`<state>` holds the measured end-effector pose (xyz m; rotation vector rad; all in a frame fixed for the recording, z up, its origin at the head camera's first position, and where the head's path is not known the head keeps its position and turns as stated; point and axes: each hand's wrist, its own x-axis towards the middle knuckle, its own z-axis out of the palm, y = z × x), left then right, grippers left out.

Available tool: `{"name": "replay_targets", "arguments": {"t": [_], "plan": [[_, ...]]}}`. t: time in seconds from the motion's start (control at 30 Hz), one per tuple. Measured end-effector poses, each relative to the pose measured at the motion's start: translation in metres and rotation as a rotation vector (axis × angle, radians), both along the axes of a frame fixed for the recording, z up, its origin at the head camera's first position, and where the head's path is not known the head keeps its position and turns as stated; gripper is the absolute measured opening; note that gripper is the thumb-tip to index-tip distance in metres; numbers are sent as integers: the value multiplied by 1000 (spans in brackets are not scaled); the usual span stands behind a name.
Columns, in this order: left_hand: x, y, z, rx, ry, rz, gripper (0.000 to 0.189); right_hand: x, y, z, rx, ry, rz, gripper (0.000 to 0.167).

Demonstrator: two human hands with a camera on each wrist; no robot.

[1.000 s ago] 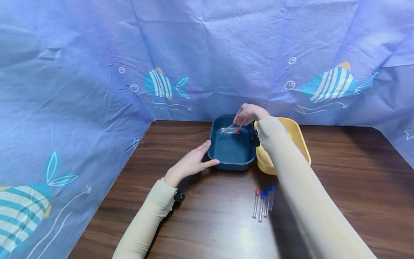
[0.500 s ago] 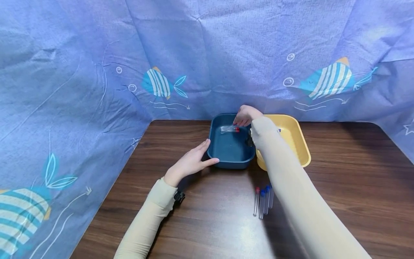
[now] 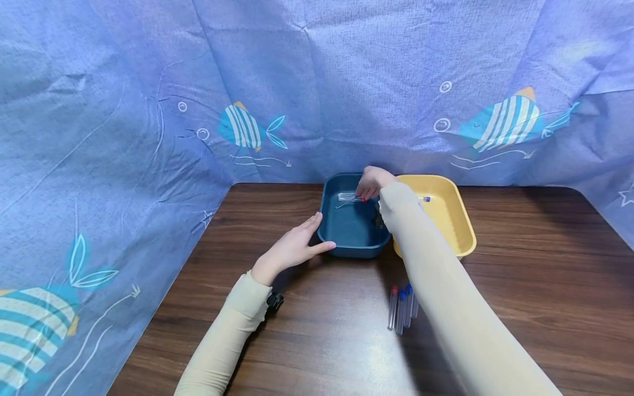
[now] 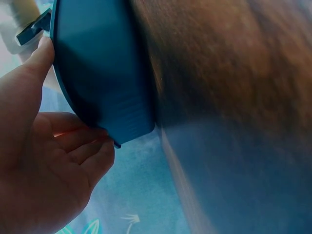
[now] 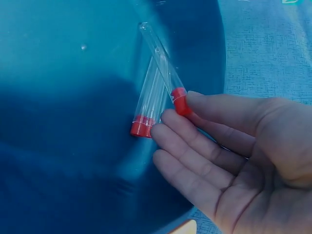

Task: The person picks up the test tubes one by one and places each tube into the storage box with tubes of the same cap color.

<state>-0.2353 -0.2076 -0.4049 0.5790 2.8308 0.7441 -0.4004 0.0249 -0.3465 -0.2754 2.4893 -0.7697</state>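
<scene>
My right hand [image 3: 375, 181] is down inside the dark blue bin [image 3: 353, 234]. Its thumb and fingertips pinch the red cap of a clear test tube [image 5: 161, 53], as the right wrist view shows. The tube slants over other red-capped test tubes [image 5: 148, 100] lying on the bin's floor. My left hand [image 3: 292, 245] rests against the bin's left front corner, fingers extended and thumb spread. In the left wrist view the thumb [image 4: 43, 56] touches the rim and the other fingers lie along the outer wall.
A yellow bin [image 3: 453, 220] stands right beside the blue one, with a blue-capped tube [image 3: 426, 199] inside, partly behind my right sleeve. Nearer on the wooden table lie a red-capped tube [image 3: 393, 308] and several blue-capped tubes [image 3: 400, 313]. A blue fish-print cloth [image 3: 317, 99] hangs behind.
My right hand has lowered slightly into the blue bin with its red-capped test tube, bringing it down among the lying tubes. The left hand keeps its place at the bin.
</scene>
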Motion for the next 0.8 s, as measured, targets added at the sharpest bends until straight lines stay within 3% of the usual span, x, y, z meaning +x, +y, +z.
{"name": "replay_targets", "arguments": {"t": [0.3,0.8], "plan": [[0,1,1,3,-7,-3,95,-3,1,-8,52,-48,80,28],[3,3,5,11,-23,-3,94,-4,-5,-18,86,-4,76,19]]}}
